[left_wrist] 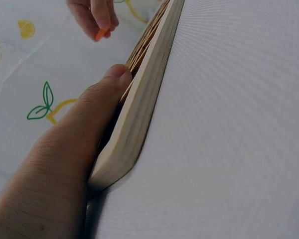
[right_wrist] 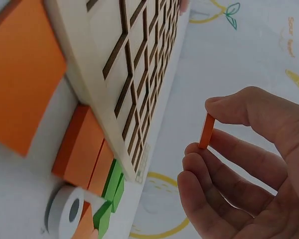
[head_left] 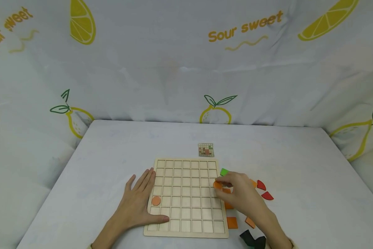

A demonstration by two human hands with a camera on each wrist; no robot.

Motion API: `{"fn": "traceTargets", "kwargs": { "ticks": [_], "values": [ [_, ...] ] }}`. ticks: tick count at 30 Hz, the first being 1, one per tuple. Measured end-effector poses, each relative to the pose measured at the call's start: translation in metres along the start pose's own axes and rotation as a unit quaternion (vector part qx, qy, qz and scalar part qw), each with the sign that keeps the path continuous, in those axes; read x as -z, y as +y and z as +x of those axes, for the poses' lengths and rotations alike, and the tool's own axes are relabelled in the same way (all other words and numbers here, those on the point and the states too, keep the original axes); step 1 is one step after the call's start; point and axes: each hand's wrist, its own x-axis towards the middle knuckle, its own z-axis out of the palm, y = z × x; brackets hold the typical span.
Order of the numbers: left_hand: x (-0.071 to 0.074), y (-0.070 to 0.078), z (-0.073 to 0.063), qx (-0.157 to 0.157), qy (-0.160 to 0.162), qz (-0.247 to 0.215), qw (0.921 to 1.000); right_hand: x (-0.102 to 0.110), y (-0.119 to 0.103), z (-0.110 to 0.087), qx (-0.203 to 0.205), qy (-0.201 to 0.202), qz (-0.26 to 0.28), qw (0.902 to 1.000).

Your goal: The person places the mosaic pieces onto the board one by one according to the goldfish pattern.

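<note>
A light wooden grid board (head_left: pixel 186 201) lies on the white table. One orange disc (head_left: pixel 156 200) sits in a cell of its leftmost column. My left hand (head_left: pixel 139 204) lies along the board's left side with the fingers extended, its thumb across the lower left cells. Between thumb and fingertips my right hand (head_left: pixel 240 190) pinches a thin orange piece (right_wrist: pixel 206 131), held over the board's right edge. In the head view that piece looks rounded; the right wrist view shows it edge-on. Orange squares (head_left: pixel 232 222) lie right of the board, partly hidden by the right hand.
A small patterned card (head_left: pixel 206 150) lies beyond the board. Right of it are a green piece (head_left: pixel 224 172), red pieces (head_left: pixel 267 196) and dark pieces (head_left: pixel 248 238). A white ring-like piece with a dark centre (right_wrist: pixel 66 211) stands beside orange and green blocks in the right wrist view.
</note>
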Motion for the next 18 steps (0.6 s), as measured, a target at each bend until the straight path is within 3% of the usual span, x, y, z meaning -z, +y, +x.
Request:
{"fn": "traceTargets", "kwargs": {
  "ticks": [13,18],
  "values": [
    [-0.001,-0.001,-0.001,-0.010,0.022,0.007,0.9997,-0.033,-0.030,0.020,0.063,-0.004,-0.003,0.9980],
    [-0.001,-0.001,0.000,-0.001,0.002,0.002,1.0000,-0.043,-0.044,0.032,0.104,-0.014,0.008,0.9945]
  ]
}}
